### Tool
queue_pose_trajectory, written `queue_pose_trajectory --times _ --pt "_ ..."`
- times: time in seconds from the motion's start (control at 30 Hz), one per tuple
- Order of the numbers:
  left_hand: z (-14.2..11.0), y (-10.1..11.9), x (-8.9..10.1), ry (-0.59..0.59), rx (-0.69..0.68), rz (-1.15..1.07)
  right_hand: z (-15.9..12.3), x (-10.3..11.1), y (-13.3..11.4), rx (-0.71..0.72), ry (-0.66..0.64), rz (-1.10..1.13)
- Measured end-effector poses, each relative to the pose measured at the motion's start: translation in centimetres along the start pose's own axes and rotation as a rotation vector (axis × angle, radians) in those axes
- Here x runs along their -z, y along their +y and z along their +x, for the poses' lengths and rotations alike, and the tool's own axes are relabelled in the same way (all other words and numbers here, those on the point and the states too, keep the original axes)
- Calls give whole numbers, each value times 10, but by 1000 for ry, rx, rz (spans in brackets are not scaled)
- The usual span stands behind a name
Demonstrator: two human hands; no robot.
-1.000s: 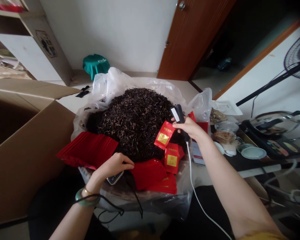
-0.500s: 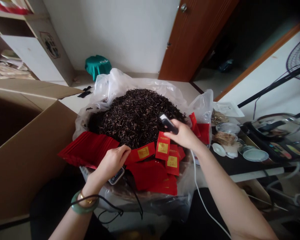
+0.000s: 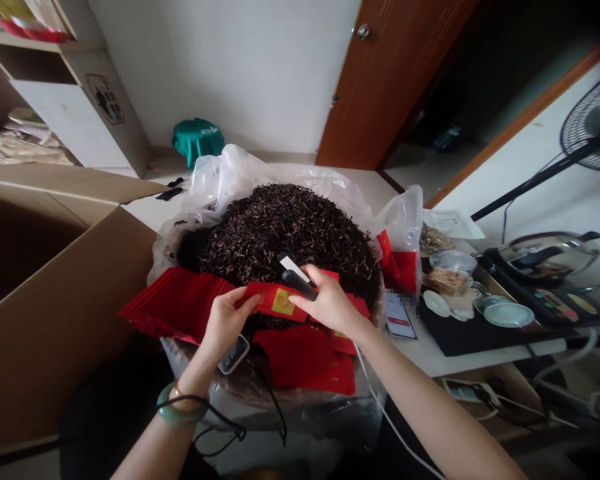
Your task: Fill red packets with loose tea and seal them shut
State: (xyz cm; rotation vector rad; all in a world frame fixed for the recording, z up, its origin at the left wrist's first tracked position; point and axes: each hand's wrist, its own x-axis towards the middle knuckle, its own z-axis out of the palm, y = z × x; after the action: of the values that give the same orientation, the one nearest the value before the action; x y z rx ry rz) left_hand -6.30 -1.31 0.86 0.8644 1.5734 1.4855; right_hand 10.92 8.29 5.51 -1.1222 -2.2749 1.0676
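Note:
My left hand (image 3: 224, 319) pinches the left end of a red packet (image 3: 263, 298) with a gold square label, held level over the near side of a heap of dark, twisted dried leaves (image 3: 290, 227). In my right hand (image 3: 331, 305) is a small black-and-white handheld device (image 3: 299, 283), its tip tilted up and left; a white cord runs down from that hand. My right thumb rests by the gold label. Left of my hands lies a thick row of red packets (image 3: 175, 303). Below them, more red packets (image 3: 305, 357) lie spread out. A small device with a screen (image 3: 235, 353) sits under my left wrist.
Clear plastic sheeting (image 3: 220, 170) lines the round container around the leaves. An open cardboard box (image 3: 80, 300) stands at left. On the right, a side table holds a phone (image 3: 400, 317), lidded cups (image 3: 507, 312) and an electric cooker (image 3: 555, 287). A black cable crosses my left wrist.
My right hand has moved left with the handheld device, from the right-hand packets to the packet at my left hand. My left fingers now pinch that packet, slightly raised.

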Motion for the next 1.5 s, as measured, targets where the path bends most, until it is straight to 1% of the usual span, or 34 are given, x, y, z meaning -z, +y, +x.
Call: queue_pose_trajectory --times 0.13,0.2,0.23,0.3,0.37,0.43,0.5,0.57,0.67,0.73,0.8,0.9,1.03,1.1,1.17,1.23,1.27,1.37,1.5 --pt "5 18 6 -96 -114 259 -1 3 -16 172 53 -188" --pt "5 26 5 -120 -177 325 2 1 -20 222 60 -214" --pt "5 28 3 -125 -202 345 3 -2 -21 222 58 -187" --pt "3 29 0 -100 -241 392 7 -8 -19 165 43 -74" --pt "1 27 -3 -37 -287 432 9 -13 -15 77 25 53" --pt "-1 22 -5 28 -367 467 11 -17 -10 10 20 151" --pt "-3 17 -5 57 -449 496 10 -19 -5 -24 21 217" --pt "-4 11 -5 75 -492 516 9 -19 -1 -49 22 261" --pt "-4 4 -6 91 -511 520 9 -17 4 -91 22 286" --pt "-5 2 -7 79 -528 501 10 -15 6 -121 13 313" --pt "-5 1 -7 51 -531 481 10 -12 7 -119 30 342" --pt "-5 3 -7 8 -515 461 8 -10 5 -25 103 311" --pt "-2 4 -9 -5 -511 414 2 -17 5 126 154 140" --pt "0 2 -11 11 -479 369 1 -22 9 270 215 17" --pt "3 0 -11 23 -407 318 0 -26 14 454 268 -93" --pt "5 -3 -12 26 -324 261 0 -27 18 611 271 -179" --pt "6 -3 -11 24 -288 235 -1 -26 19 663 259 -216" --pt "7 -2 -11 7 -220 171 -2 -23 18 751 244 -310" --pt "6 2 -11 0 -160 126 -3 -21 18 814 248 -366"
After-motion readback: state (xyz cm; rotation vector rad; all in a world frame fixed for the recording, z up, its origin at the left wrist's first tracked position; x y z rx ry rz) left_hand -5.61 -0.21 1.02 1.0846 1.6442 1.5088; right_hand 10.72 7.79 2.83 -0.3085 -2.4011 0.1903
